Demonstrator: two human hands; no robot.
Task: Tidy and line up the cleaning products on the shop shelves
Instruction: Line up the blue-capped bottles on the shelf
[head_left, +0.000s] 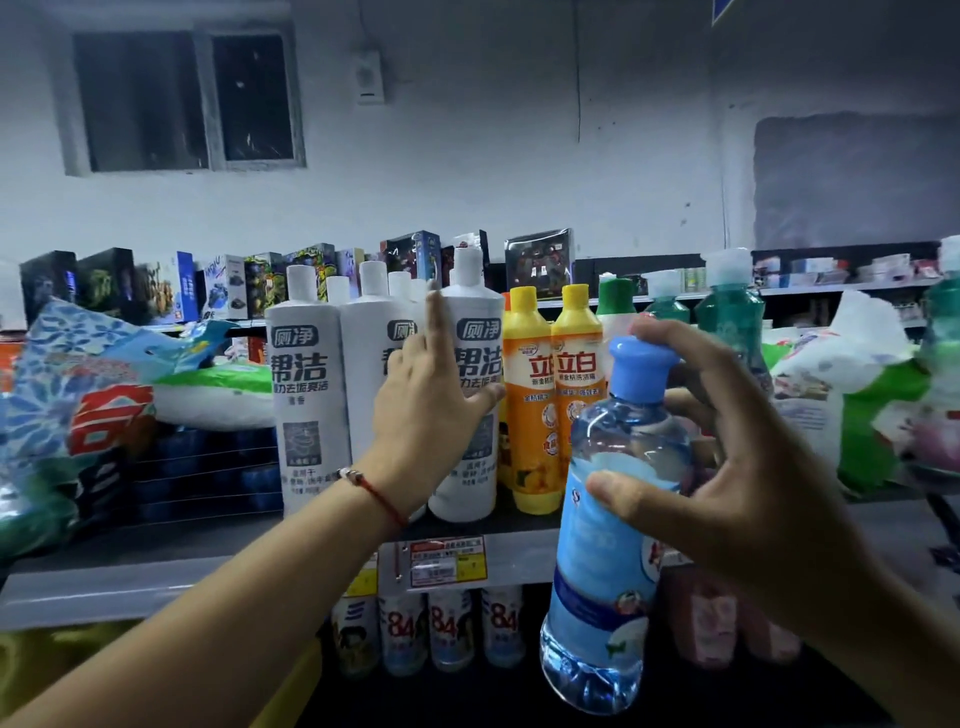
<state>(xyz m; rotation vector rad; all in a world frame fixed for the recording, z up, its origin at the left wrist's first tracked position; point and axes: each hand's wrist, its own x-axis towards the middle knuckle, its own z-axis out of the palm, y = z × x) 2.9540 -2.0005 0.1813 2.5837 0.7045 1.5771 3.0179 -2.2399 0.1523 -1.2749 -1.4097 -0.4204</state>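
Shop shelving under a grey wall, dim light. Right hand (737, 457) grips a clear blue plastic bottle with blue cap (613, 519), held upright in front of the shelf edge (524, 551), low and right of the orange-yellow dish-soap bottles (550, 400). Left hand (431, 384), fingers straight, lies flat against a tall white cleaner bottle (470, 395) just left of the orange pair. Blue bottle's long axis vertical, matching the row. Likely slot lies up and behind it, right of the orange pair, beside the green-capped bottles (675, 312); right hand nearer. Soft detergent bags (78, 405) far left.
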